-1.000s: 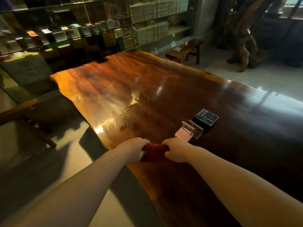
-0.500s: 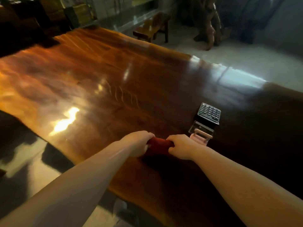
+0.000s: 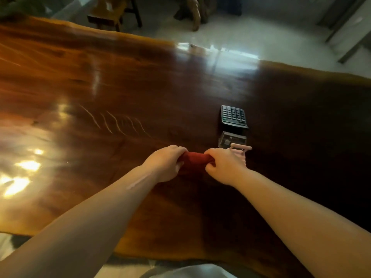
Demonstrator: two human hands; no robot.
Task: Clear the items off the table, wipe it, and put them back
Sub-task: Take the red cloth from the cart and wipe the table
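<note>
A rolled-up red cloth (image 3: 194,159) lies on the glossy dark wooden table (image 3: 120,93); my left hand (image 3: 165,163) grips its left end and my right hand (image 3: 221,164) its right end. Just behind my right hand stands a small pink stand (image 3: 240,151), partly hidden by that hand. Beyond it sit a clear plastic box (image 3: 231,139) and a black calculator (image 3: 233,116), in a row running away from me.
A wooden stool (image 3: 112,13) and a carved wooden trunk (image 3: 192,11) stand on the pale tiled floor (image 3: 261,37) past the far edge. The table's near edge runs below my forearms. Bright reflections lie on the table's left part.
The view has swung right and down, closer over the table; the glass shelves have left the frame. Both hands keep hold of the red cloth, now close to the pink stand.
</note>
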